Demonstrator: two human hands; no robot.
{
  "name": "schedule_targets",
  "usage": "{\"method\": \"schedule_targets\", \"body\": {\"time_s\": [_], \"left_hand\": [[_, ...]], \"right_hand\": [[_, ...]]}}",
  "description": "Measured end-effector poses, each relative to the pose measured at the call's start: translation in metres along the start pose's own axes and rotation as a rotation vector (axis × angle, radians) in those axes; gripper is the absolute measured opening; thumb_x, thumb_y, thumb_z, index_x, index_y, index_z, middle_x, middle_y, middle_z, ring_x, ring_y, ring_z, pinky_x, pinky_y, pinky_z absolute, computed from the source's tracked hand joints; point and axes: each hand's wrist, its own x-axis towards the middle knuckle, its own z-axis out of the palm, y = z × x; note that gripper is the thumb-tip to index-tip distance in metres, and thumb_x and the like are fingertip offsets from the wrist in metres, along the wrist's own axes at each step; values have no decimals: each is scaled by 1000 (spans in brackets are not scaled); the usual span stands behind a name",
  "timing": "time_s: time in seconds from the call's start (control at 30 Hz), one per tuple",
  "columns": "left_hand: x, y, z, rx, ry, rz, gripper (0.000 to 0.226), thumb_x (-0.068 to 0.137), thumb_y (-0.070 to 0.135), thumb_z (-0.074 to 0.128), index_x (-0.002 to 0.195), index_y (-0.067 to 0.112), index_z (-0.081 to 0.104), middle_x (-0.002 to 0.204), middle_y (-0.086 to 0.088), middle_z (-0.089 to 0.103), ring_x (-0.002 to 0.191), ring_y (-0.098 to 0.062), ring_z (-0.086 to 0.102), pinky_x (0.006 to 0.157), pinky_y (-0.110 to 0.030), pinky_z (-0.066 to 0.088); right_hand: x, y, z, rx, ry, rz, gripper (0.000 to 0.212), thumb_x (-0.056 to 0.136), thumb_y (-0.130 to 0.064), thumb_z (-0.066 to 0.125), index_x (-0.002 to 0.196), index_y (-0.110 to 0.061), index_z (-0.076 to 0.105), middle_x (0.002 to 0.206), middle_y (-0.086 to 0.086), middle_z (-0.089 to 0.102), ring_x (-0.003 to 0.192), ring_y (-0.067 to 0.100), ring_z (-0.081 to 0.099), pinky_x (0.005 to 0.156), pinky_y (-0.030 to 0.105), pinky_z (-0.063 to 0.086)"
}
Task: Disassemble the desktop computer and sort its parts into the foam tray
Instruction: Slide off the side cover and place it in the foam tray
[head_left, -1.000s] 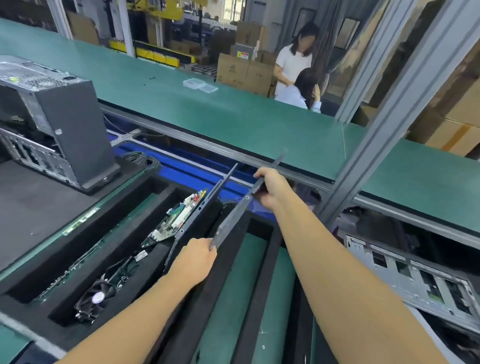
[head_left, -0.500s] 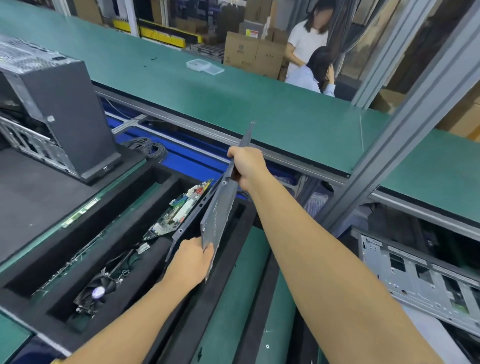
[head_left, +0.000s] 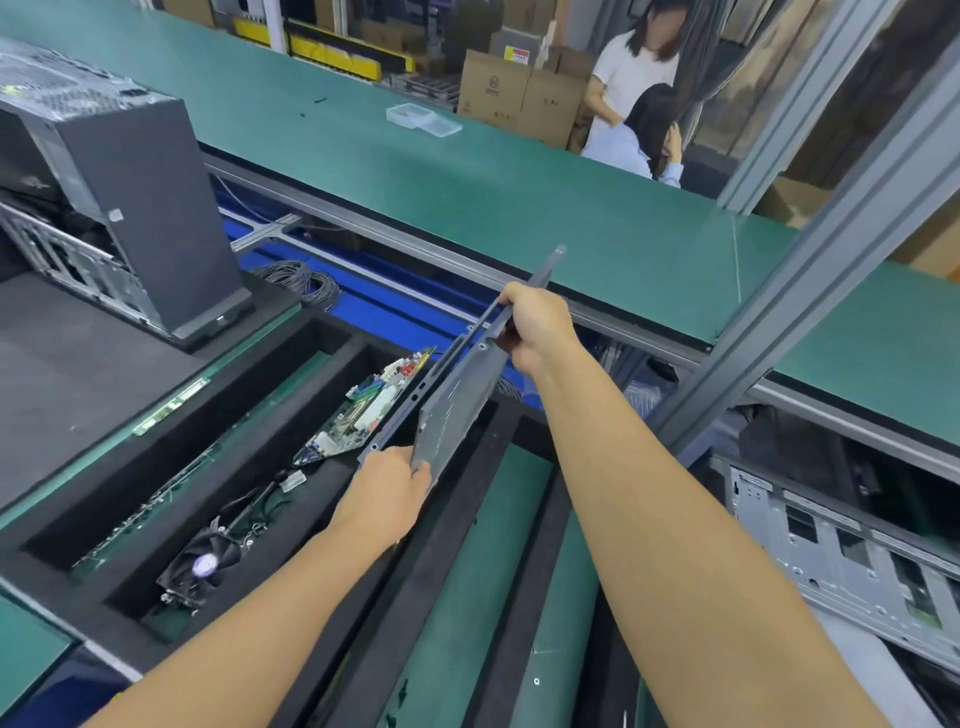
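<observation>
the flat grey metal side panel (head_left: 460, 402) is held in the air on edge, above the middle of the black foam tray (head_left: 524, 571). it is not resting in any slot. its long axis runs up and away from the person, roughly in line with the tray's long slots, and its broad face is turned to the right. the left hand (head_left: 387, 501) has its fingers curled round the low near end. the right hand (head_left: 540, 325) clasps the high far end, close to the tray's far rim. a thin grey edge runs along the panel's left side and sticks out past the right hand; i cannot tell whether it is a second sheet.

as i read it, the panel is being sorted into the tray. the narrow green-floored slots lie below it and to its right, so the left hand's end would seat first.

in the tray's compartment to the left, a green motherboard (head_left: 363, 410) leans at the far end and a black cooling fan (head_left: 202, 564) lies at the near end. beyond the tray's left side stands the dark grey computer case (head_left: 135, 208). to the tray's right lies a bare silver metal chassis (head_left: 841, 551).
</observation>
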Motion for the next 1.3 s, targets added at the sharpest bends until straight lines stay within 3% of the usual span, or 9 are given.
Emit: {"method": "schedule_targets", "body": {"time_s": [0.17, 0.33, 0.47, 0.6, 0.7, 0.83, 0.93, 1.17, 1.3], "left_hand": [[-10, -1, 12, -7, 9, 20, 41, 100, 22, 50, 61, 21, 40, 62, 5, 46, 48, -8, 43, 41, -15, 28], [-6, -20, 17, -9, -8, -26, 38, 100, 21, 50, 63, 19, 42, 59, 4, 49, 48, -12, 46, 45, -23, 34], [-9, -37, 37, -37, -107, -96, 20, 100, 23, 53, 90, 7, 60, 77, -6, 60, 73, -29, 64, 61, -27, 42], [-12, -52, 54, -179, -56, -244, 28, 97, 25, 57, 72, 16, 48, 77, -1, 58, 67, -18, 60, 60, -27, 40], [-6, -68, 48, -259, -27, -278, 26, 95, 26, 60, 73, 13, 58, 72, 0, 64, 61, -14, 61, 54, -23, 43], [4, -90, 46, -387, -60, -309, 21, 94, 27, 62, 87, 7, 67, 83, -8, 71, 81, -28, 68, 72, -33, 52], [6, -101, 56, -553, -68, -391, 16, 94, 23, 61, 91, 10, 68, 83, -8, 71, 77, -29, 63, 75, -36, 51], [10, -111, 56, -724, -69, -428, 7, 90, 25, 71, 86, 22, 67, 88, 8, 72, 85, -12, 66, 83, -31, 52], [-1, -118, 57, -588, -72, -384, 10, 89, 26, 71, 88, 17, 67, 66, 13, 64, 63, -12, 56, 62, -28, 46]], "right_hand": [[-3, 3, 5, -64, 17, -17, 18, 81, -1, 55, 90, -11, 42, 73, 5, 32, 63, 19, 32, 54, 30, 38], [-1, 29, -6, 20, 11, 43, 20, 86, 3, 53, 84, -12, 41, 65, 3, 35, 46, 15, 39, 44, 21, 43], [2, 64, -10, 20, -2, 118, 21, 90, 1, 52, 81, -13, 40, 62, 3, 35, 44, 14, 40, 41, 21, 42], [3, 81, 4, -26, -132, 91, 21, 95, -6, 53, 81, -13, 39, 51, 0, 40, 38, 12, 41, 47, 28, 44], [2, 82, 19, 21, -223, 51, 21, 98, -5, 52, 79, -11, 43, 59, 3, 45, 43, 11, 49, 54, 29, 51], [0, 94, 29, -68, -270, -27, 20, 99, -10, 53, 82, -12, 43, 74, 8, 52, 62, 17, 55, 64, 30, 55], [-7, 109, 28, -273, -364, -20, 17, 102, -26, 52, 91, -13, 49, 91, 9, 56, 79, 21, 55, 79, 36, 54], [-31, 140, 14, -390, -372, 51, 24, 98, -15, 53, 121, -8, 56, 102, 7, 60, 84, 17, 55, 72, 29, 53], [-51, 156, -2, -391, -368, 161, 13, 99, -12, 51, 111, -11, 56, 97, 7, 61, 74, 17, 54, 67, 29, 50]]}}
